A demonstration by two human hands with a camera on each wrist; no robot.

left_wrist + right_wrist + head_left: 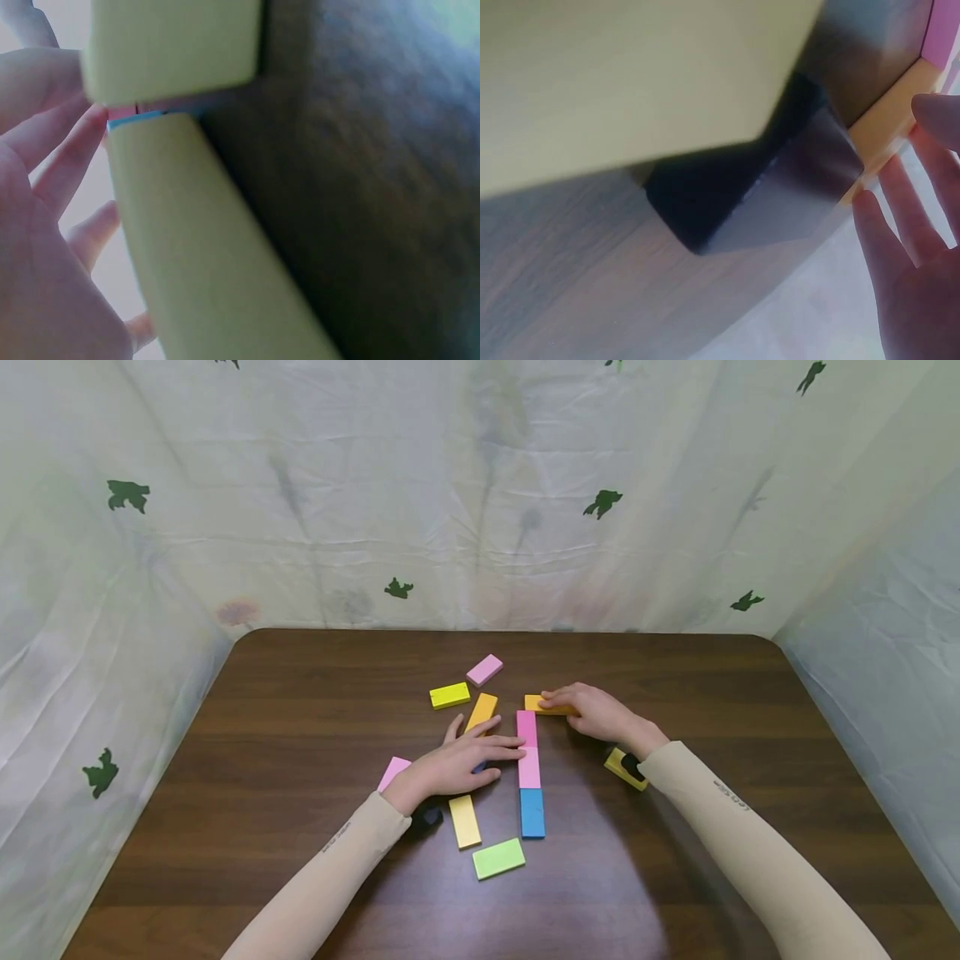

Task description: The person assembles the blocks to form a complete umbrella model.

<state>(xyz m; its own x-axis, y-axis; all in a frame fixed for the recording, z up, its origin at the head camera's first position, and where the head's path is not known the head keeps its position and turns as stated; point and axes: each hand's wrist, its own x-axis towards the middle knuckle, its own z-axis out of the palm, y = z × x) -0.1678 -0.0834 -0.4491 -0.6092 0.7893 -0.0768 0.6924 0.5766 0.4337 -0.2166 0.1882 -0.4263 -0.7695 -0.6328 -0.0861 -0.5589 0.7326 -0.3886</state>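
A vertical row on the table has a darker pink block [527,727] at the top, a lighter pink block [528,772] under it and a blue block [532,814] at the bottom. My left hand [457,766] is spread, two fingertips touching the left edge of the pink blocks; the left wrist view shows its palm [52,270]. Across the row's top lies an orange block [532,702], extending right. My right hand [603,713] holds this block near its right end, fingers along the far side, thumb nearer me.
Left of the row lie a light pink block [485,669], a bright yellow block [449,696], another orange block [482,710], a pale yellow block [465,822] and a green block [498,859]. A pink block [393,772] is partly behind my left wrist. A yellow piece [624,770] shows beside my right wrist.
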